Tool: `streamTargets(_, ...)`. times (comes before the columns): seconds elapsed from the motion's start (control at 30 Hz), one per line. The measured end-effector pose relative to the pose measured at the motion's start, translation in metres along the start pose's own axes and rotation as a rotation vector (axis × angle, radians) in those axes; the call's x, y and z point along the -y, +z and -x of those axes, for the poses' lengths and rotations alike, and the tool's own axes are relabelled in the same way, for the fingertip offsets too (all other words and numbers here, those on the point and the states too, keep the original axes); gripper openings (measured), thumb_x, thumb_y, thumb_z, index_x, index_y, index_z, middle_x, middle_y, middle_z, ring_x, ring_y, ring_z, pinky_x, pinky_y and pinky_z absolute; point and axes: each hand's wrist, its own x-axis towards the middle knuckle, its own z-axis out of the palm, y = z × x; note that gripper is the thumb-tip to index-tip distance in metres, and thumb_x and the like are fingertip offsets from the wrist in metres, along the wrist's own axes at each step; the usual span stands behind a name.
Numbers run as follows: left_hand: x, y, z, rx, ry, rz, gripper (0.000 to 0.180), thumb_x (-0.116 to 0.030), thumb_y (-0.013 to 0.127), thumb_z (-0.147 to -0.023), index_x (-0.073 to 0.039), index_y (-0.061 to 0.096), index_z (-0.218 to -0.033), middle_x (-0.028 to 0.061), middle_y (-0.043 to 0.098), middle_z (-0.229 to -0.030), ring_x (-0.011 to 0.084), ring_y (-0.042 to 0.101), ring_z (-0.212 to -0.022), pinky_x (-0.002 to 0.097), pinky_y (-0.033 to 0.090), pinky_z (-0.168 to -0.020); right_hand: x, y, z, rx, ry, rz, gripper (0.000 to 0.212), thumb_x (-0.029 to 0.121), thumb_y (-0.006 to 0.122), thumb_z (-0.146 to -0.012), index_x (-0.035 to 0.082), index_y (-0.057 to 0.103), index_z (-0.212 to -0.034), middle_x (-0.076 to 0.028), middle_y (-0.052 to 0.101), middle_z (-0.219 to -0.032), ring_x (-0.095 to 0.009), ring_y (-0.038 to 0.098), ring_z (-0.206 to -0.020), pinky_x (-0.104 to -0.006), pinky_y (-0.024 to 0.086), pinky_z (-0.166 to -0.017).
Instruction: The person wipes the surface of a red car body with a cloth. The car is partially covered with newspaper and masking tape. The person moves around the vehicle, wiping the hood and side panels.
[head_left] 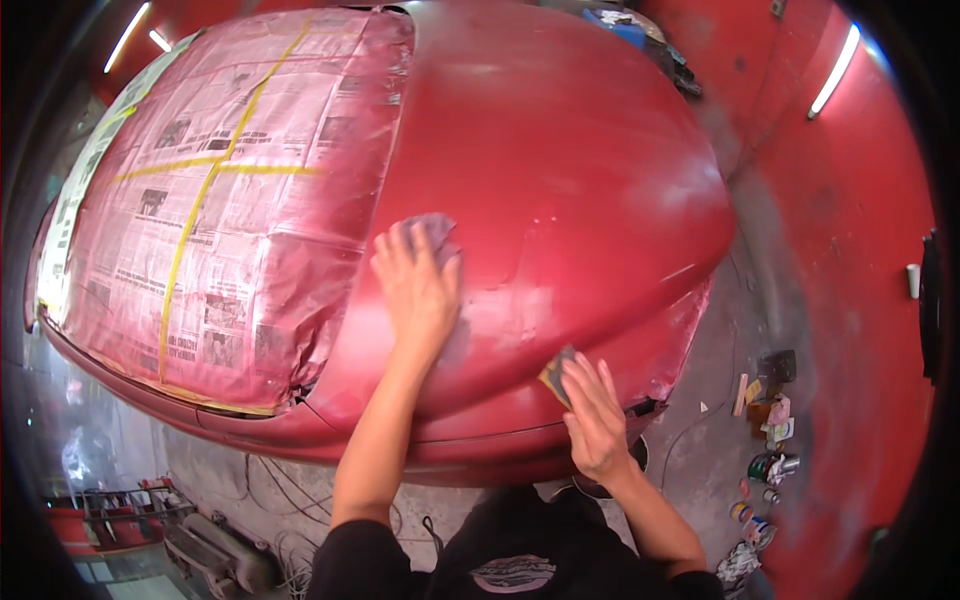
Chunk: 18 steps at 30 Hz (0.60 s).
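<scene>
A red car hood (560,200) with a dull, matte surface curves across the middle. My left hand (415,285) lies over a crumpled purple-grey rag (436,232), pressing it against the hood near the masked windshield. Between my right hand's fingers and thumb is a small sanding pad (556,378), dark grey with a yellowish side. That right hand (597,420) is over the near edge of the hood, by the fender; whether the pad touches the paint cannot be made out.
Newspaper masking (200,230) with yellow tape (196,220) covers the windshield. On the right floor lie cans (768,468) and scraps along a red wall (850,300). Hoses (290,490) and a grey tank-like machine (215,555) are at the lower left. A blue box (618,28) sits beyond the hood.
</scene>
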Motion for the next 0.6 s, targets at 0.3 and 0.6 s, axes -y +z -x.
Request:
streamTargets(0.3,-0.218,0.106,0.000,0.248,0.761,0.375,0.054,-0.008,0.057,-0.092,-0.007,0.060,-0.146,0.0207,0.052,-0.154,0.0427,0.045,-0.147,0.0536,0.031,-0.127,-0.072,-0.066,0.124,-0.711,0.790,-0.378,0.047,0.030,0.046,-0.114,-0.001,0.057,-0.148,-0.016,0.062,-0.146,-0.029,0.062,-0.132,-0.0487,0.054,-0.107)
streamTargets(0.6,-0.088,-0.018,0.056,-0.047,0.492,0.548,0.023,-0.002,0.066,-0.083,-0.006,0.075,-0.103,0.0174,0.070,-0.119,0.0392,0.064,-0.118,0.0516,0.048,-0.107,-0.128,-0.135,0.307,-0.984,1.269,-0.964,0.042,0.019,0.058,-0.107,0.007,0.058,-0.148,-0.009,0.065,-0.134,-0.024,0.065,-0.119,-0.0490,0.062,-0.092)
